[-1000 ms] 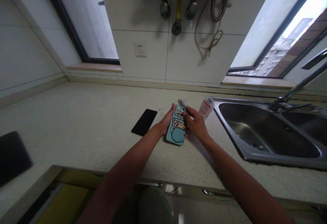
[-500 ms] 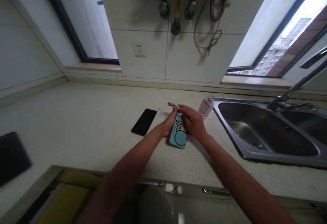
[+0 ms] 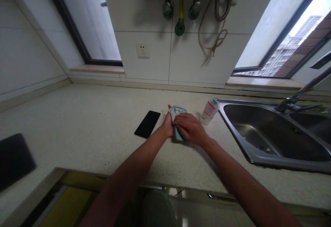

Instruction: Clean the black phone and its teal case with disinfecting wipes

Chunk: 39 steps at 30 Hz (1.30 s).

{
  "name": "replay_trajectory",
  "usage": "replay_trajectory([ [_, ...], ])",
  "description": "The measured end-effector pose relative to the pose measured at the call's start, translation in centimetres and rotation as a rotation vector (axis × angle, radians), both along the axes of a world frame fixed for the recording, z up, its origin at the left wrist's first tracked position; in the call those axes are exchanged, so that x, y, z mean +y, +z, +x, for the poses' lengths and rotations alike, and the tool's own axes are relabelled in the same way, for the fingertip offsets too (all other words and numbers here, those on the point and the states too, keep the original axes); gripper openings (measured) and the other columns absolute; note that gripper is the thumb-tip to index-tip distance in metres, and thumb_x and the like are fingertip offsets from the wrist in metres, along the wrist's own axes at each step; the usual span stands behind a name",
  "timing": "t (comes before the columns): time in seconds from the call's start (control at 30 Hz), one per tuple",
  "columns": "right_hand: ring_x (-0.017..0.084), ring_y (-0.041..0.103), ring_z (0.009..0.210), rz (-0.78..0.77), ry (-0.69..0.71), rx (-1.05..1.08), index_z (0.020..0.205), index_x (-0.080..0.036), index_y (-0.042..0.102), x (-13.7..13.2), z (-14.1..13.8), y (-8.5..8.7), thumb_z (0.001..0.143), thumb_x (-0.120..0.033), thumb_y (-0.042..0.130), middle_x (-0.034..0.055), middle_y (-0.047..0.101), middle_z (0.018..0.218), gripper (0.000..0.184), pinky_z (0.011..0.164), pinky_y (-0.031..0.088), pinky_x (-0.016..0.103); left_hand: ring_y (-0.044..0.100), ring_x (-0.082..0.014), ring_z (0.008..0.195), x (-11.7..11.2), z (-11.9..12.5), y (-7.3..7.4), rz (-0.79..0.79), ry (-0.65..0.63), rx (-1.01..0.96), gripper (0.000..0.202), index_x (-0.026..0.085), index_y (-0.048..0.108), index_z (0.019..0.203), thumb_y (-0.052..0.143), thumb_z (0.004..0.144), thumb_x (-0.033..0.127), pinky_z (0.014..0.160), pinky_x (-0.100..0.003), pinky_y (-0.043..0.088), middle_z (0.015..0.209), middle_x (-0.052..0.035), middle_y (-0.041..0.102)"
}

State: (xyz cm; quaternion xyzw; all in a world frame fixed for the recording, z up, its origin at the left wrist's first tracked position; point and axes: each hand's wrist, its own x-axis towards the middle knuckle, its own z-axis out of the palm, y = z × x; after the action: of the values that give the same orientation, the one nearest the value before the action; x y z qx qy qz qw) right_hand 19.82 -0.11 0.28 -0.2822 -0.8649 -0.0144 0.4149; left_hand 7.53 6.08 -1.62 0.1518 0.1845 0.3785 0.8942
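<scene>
A teal phone case (image 3: 179, 136) with a cartoon print is held just above the counter. My left hand (image 3: 168, 127) grips its left edge, with the thumb and fingers partly hidden. Across the case lies my right hand (image 3: 190, 126), its fingers bent and pressed together over a thin white wipe (image 3: 172, 114); much of the wipe is covered. A black phone (image 3: 148, 124) lies flat on the counter, left of my left hand. To the right of my right hand is a clear plastic packet (image 3: 210, 109) with pink-red stripes.
The pale speckled counter (image 3: 103, 127) runs along a tiled wall. A steel sink (image 3: 274, 130) with a tap (image 3: 287, 102) is on the right. At the far left is a dark flat object (image 3: 16, 159). Hoses and a socket (image 3: 142, 51) are on the wall.
My right hand has shifted down across the case, covering the cartoon print and uncovering its top end. The case has moved slightly up, and more of the white wipe shows.
</scene>
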Motion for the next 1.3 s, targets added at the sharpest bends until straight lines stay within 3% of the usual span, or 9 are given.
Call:
replay_trajectory([
  [0.27,0.022,0.068,0.092,-0.053,0.183,-0.059,0.097,-0.021,0.071,-1.3,-0.6,0.6,0.088,-0.019,0.052,0.0086,0.074,0.091,0.021,0.085,0.054,0.04,0.072,-0.0277,0.072,0.2,-0.9,0.1,0.017,0.073,0.02,0.069,0.012,0.067,0.089,0.03,0.093,0.07,0.075,-0.043,0.057,0.073,-0.0137,0.071],
  [0.5,0.02,0.062,0.077,-0.077,0.209,-0.083,0.079,-0.022,0.065,-2.0,-1.0,0.6,0.082,-0.017,0.05,0.0056,0.067,0.075,0.015,0.075,0.049,0.035,0.072,-0.0298,0.077,0.3,-1.8,0.2,0.087,0.093,0.015,0.076,0.009,0.068,0.096,0.026,0.092,0.072,0.076,-0.047,0.056,0.081,-0.0179,0.072],
  [0.63,0.018,0.056,0.069,-0.005,0.126,-0.089,0.071,-0.022,0.06,-1.7,-0.5,0.6,0.079,-0.016,0.048,0.0035,0.061,0.067,0.015,0.069,0.044,0.033,0.072,-0.0313,0.081,0.5,-1.8,0.2,0.092,0.111,0.013,0.076,0.007,0.069,0.096,0.024,0.094,0.069,0.08,-0.047,0.055,0.08,-0.0186,0.072],
  [0.77,0.018,0.052,0.064,0.092,-0.048,-0.084,0.068,-0.022,0.057,-0.9,0.6,0.8,0.079,-0.015,0.048,0.0025,0.058,0.063,0.016,0.065,0.04,0.032,0.071,-0.034,0.095,0.8,-1.7,0.1,0.044,0.123,-0.023,0.077,0.006,0.069,0.104,0.025,0.094,0.068,0.088,-0.049,0.053,0.084,-0.0197,0.073],
  [0.9,0.018,0.053,0.066,0.064,-0.197,-0.109,0.07,-0.021,0.058,-0.2,1.7,0.6,0.082,-0.016,0.048,0.0046,0.063,0.068,0.016,0.066,0.04,0.031,0.071,-0.0336,0.097,0.8,-1.7,0.0,0.02,0.09,-0.057,0.077,0.006,0.068,0.111,0.027,0.094,0.069,0.087,-0.049,0.054,0.091,-0.0197,0.074],
  [1.1,0.019,0.057,0.065,-0.1,-0.381,-0.049,0.077,-0.019,0.066,0.2,2.3,-0.1,0.083,-0.021,0.05,0.0061,0.066,0.07,0.017,0.063,0.042,0.03,0.072,-0.033,0.096,0.4,-1.7,0.9,-0.023,0.07,-0.096,0.075,0.007,0.064,0.122,0.025,0.095,0.066,0.087,-0.05,0.054,0.103,-0.0203,0.074],
  [1.3,0.016,0.061,0.061,-0.448,-0.469,0.219,0.087,-0.018,0.07,0.6,1.8,-1.0,0.085,-0.03,0.049,0.004,0.071,0.074,0.024,0.059,0.043,0.027,0.072,-0.0326,0.092,0.4,-1.6,1.0,-0.032,0.095,-0.029,0.073,0.006,0.064,0.122,0.029,0.096,0.065,0.086,-0.049,0.054,0.103,-0.021,0.073],
])
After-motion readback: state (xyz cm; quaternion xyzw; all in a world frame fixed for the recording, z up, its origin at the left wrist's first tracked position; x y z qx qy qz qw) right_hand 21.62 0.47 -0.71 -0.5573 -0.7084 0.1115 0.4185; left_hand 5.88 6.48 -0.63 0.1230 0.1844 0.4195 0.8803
